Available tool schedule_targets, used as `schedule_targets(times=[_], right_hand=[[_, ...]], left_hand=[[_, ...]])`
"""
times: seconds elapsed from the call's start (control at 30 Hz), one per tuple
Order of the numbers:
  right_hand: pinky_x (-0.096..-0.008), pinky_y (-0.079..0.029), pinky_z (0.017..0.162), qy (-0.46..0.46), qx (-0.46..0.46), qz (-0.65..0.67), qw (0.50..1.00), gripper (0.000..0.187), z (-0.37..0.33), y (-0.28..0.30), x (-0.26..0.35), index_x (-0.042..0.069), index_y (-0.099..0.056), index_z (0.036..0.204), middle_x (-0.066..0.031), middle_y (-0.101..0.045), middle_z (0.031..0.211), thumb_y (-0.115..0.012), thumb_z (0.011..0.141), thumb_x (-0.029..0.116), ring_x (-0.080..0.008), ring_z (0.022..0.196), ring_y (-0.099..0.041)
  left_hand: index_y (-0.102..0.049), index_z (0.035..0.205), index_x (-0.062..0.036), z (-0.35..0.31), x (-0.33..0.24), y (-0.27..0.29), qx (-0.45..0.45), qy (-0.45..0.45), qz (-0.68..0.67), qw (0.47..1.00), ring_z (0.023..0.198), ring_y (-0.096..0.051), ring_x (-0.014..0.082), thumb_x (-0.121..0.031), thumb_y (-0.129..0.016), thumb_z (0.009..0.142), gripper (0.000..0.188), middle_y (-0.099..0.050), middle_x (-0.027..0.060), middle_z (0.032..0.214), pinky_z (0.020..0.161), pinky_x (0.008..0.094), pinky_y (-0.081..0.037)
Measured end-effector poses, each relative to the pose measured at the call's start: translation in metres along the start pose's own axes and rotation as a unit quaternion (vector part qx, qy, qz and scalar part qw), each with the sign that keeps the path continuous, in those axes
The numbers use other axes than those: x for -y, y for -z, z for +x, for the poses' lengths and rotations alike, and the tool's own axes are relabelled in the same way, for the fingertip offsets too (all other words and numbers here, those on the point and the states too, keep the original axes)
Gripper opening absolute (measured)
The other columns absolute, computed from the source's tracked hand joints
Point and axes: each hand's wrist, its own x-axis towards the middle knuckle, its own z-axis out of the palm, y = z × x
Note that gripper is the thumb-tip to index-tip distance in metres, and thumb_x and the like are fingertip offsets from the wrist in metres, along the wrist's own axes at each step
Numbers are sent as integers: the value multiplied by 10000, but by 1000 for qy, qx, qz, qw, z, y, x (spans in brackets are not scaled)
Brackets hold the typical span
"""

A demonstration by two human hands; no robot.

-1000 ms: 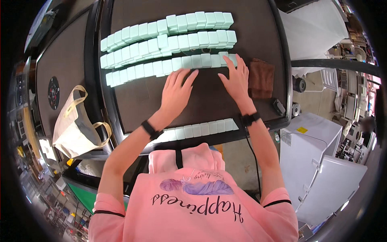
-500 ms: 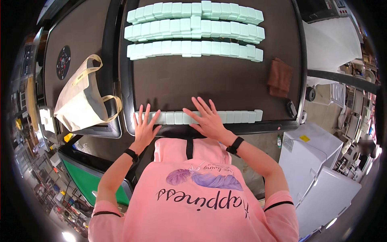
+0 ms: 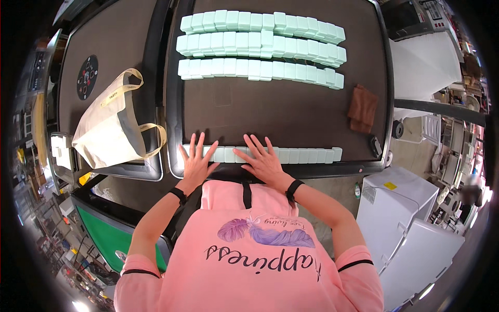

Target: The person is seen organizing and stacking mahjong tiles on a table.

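Note:
A straight row of pale mint-green mahjong tiles [image 3: 306, 155] runs along the near edge of the dark brown table [image 3: 291, 114]. My left hand [image 3: 197, 160] lies over the left end of that row, fingers spread and pointing away from me. Nearer the row's middle, my right hand [image 3: 265, 163] rests across the tiles, its fingers also apart and its thumb toward the left. Neither hand grips anything; some tiles are hidden beneath them. Farther off, three more tile rows stretch across the table: a near one [image 3: 241, 68], a middle one [image 3: 223, 43] and a far one [image 3: 228, 21].
A folded brown cloth [image 3: 363, 108] lies at the table's right, with a small black object [image 3: 375, 146] by the corner. To the left, a cream tote bag [image 3: 106, 132] sits on another dark table [image 3: 117, 41]. A white cabinet [image 3: 403, 187] stands at the right.
The view has shifted slightly, with the table now a little farther right and lower. My right hand has slid left along the near row, closer to my left hand.

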Motion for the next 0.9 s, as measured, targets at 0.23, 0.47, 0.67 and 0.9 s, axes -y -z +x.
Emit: schedule_targets(times=[0.23,0.47,0.67,0.9], right_hand=[[-575,-272,1213,-16,-68,-76,995,737,40,8,-28,421,-366,1586,-110,-274,1689,-711,936,387,-279,1545,-297],[-569,-299,1199,-27,-119,-114,986,689,89,33,-77,397,-406,1575,-135,-342,1655,-697,951,382,-302,1511,-358],[-555,-294,1201,-75,-156,-42,984,777,80,74,-80,345,-420,1573,-175,-380,1612,-772,884,424,-359,1448,-404],[-428,-614,744,-278,-76,-12,957,873,51,71,-84,385,-427,1545,-195,-458,1350,-865,791,425,-380,1123,-599]], left_hand=[[-384,1598,-332,54,15,9,-78,-15,11,997,1551,-222,396,-450,-747,879,814,-242,140,1689,1130,782,-195],[-341,1601,-405,137,31,21,-135,-17,46,990,1538,-253,373,-534,-691,911,784,-291,102,1670,1118,776,-242],[-311,1609,-427,150,47,44,-132,-39,12,990,1549,-231,372,-513,-730,891,836,-256,93,1684,1157,758,-223],[-394,1572,-368,142,67,54,-78,-44,-52,995,1413,-429,344,-226,-838,824,881,-458,72,1532,1168,471,-422]])
